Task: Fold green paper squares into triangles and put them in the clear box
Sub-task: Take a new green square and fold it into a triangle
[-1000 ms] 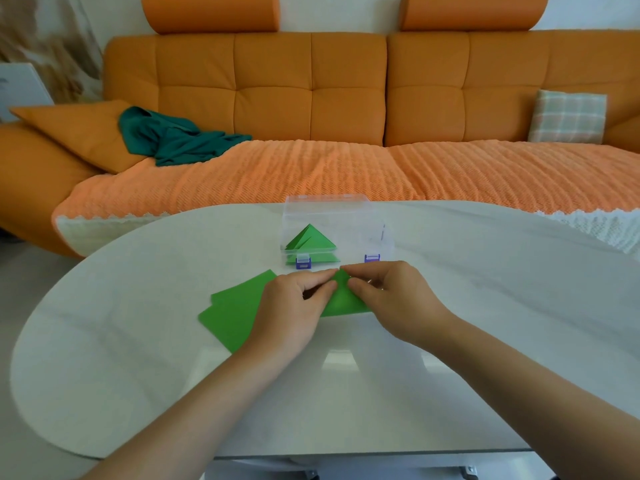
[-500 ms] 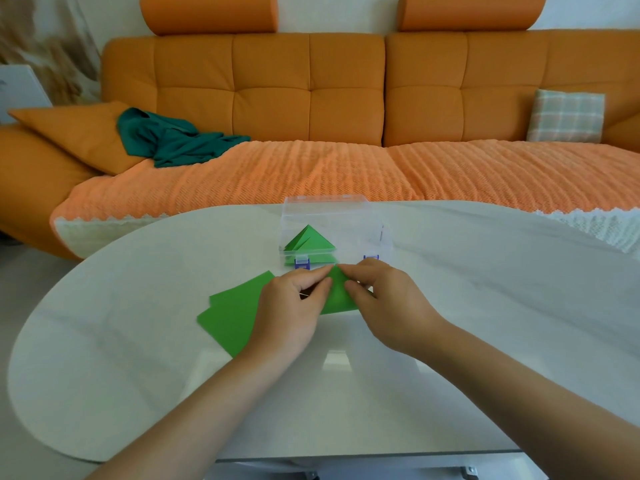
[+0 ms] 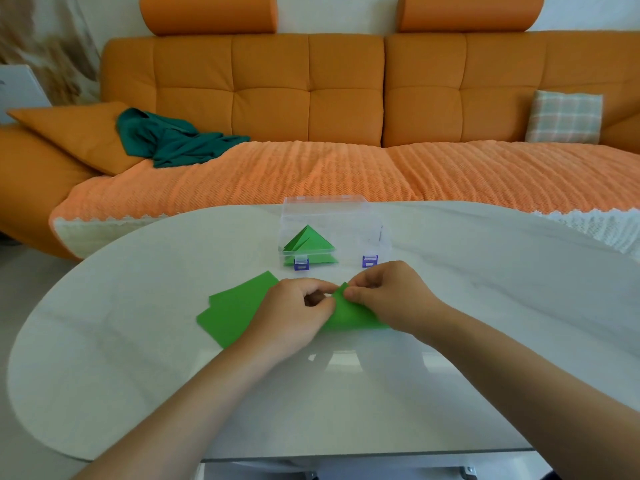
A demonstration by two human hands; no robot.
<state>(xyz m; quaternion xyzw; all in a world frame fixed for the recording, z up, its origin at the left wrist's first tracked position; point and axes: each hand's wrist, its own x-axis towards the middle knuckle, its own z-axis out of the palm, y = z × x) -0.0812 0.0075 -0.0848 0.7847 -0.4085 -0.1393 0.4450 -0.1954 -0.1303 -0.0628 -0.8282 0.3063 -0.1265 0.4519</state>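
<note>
Midway through a fold, your left hand (image 3: 294,313) and right hand (image 3: 384,296) both pinch the top corner of a green paper sheet (image 3: 349,315) on the white table (image 3: 138,341), just in front of the clear box (image 3: 332,216) (folded triangles (image 3: 308,242) lie inside). Unfolded squares (image 3: 232,313) wait beside your left hand. Corners pinched out of line would crease it crooked; a slipping sheet could nudge those squares.

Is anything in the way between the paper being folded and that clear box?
Nothing visible. Only a strip of table separates the paper from the clear box just beyond, which already holds folded triangles.
</note>
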